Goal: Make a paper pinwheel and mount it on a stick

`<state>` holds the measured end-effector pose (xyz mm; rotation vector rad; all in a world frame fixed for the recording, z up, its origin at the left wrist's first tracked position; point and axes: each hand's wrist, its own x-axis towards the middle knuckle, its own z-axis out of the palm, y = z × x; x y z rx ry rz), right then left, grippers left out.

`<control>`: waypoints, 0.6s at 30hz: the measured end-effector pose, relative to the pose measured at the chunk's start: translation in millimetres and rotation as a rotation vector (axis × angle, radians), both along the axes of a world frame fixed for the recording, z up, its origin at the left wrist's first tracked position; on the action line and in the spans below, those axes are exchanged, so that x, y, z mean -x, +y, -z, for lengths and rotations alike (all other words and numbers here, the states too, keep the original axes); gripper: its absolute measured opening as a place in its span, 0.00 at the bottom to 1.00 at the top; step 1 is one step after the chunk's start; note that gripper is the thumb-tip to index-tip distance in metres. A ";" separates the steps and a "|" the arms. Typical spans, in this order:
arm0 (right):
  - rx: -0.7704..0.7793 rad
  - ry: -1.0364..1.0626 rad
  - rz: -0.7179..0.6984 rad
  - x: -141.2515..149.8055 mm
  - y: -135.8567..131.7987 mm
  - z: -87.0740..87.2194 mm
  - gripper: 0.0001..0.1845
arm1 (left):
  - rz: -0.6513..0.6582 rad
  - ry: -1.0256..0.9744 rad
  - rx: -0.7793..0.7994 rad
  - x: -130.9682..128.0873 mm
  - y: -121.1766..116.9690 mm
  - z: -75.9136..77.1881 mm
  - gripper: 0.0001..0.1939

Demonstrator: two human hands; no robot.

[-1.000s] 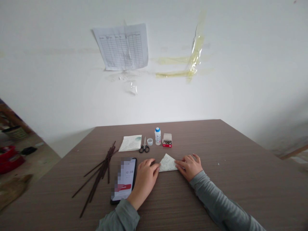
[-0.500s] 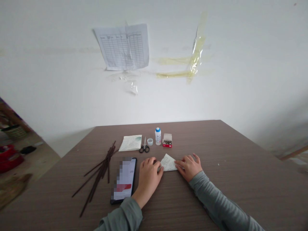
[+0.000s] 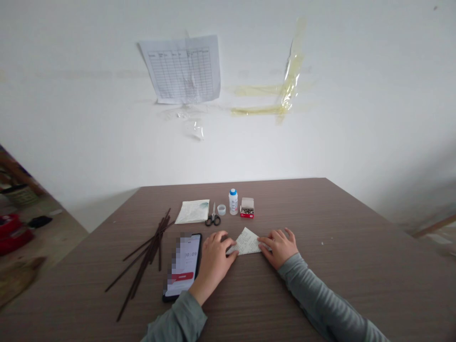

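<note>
A sheet of printed paper folded into a triangle (image 3: pixel 247 241) lies on the table with its point facing away from me. My left hand (image 3: pixel 216 254) has its thumb and fingers closed on the left corner, which they partly cover. At the right corner, my right hand (image 3: pixel 280 247) pinches the paper between thumb and forefinger, its other fingers loosely raised. Just left of my left hand lies a phone (image 3: pixel 184 266) with a timer on its screen.
Beyond the paper stand a small white bottle (image 3: pixel 233 203) with a blue cap and an open red box (image 3: pixel 247 209) of small metal pieces. Beside them are a clear round cap (image 3: pixel 221 209), scissors (image 3: pixel 213 218) and a paper stack (image 3: pixel 193 211). Thin brown sticks (image 3: pixel 151 251) lie left.
My left hand has slid slightly left along the paper, uncovering more of its left side. My right hand stays at the right corner.
</note>
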<state>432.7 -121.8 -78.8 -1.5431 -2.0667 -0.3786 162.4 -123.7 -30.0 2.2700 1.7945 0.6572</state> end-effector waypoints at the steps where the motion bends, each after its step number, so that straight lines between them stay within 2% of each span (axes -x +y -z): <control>1: -0.004 0.000 -0.004 -0.3 0.1 0.6 0.14 | 0.000 -0.005 0.006 1.7 0.3 0.4 0.12; 8: -0.006 -0.002 -0.002 -1.0 -1.0 -0.8 0.14 | 0.030 0.000 0.032 11.0 -0.7 -3.6 0.18; 14: 0.007 -0.007 0.004 -2.1 -0.4 0.2 0.15 | 0.056 0.001 0.016 23.3 -0.6 -3.9 0.20; 18: 0.013 0.015 0.009 -2.1 -0.7 0.9 0.15 | 0.066 0.021 0.005 26.1 -2.6 -4.4 0.25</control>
